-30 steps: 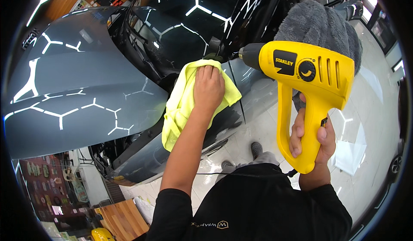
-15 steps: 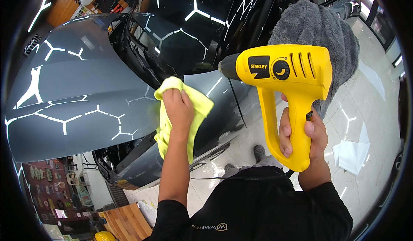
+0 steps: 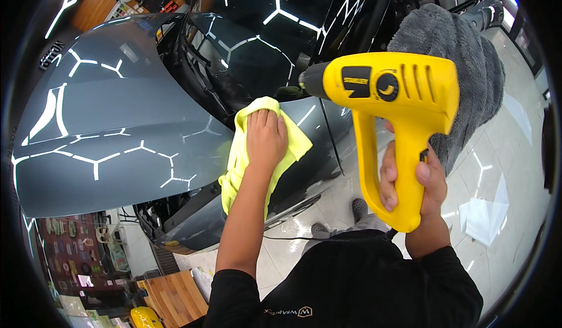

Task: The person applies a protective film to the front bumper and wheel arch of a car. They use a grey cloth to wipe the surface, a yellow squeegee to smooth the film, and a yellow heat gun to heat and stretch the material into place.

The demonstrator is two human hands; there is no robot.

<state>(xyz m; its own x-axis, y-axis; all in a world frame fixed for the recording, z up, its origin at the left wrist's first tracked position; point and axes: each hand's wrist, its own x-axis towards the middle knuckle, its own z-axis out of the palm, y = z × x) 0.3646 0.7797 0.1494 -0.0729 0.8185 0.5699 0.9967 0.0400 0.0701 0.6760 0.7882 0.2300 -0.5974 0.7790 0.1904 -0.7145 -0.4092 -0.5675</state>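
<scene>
My left hand (image 3: pixel 266 140) has its fingers pressed on a bunched yellow-green cloth (image 3: pixel 293 152) lying on the grey fender (image 3: pixel 310 129) beside the hood's edge. My right hand (image 3: pixel 415 181) grips a yellow heat gun (image 3: pixel 398 76) by its handle and holds it upright, the dark nozzle pointing left over the car near the base of the windscreen. Behind the gun hangs a thick grey plush cloth (image 3: pixel 468 94); what it rests on is hidden. A cord runs from the bottom of the handle across my black shirt.
The grey hood (image 3: pixel 99 129) stands slightly raised at the left, with the dark windscreen (image 3: pixel 257 29) beyond. Lower left are a wooden top (image 3: pixel 170 296) and a board with small items (image 3: pixel 76 246). A white sheet (image 3: pixel 483 217) lies on the tiled floor (image 3: pixel 503 170) at right.
My left hand and the cloth moved down-left, then back slightly up and right, ending lower-left than a second ago. The heat gun has shifted left and slightly up overall.
</scene>
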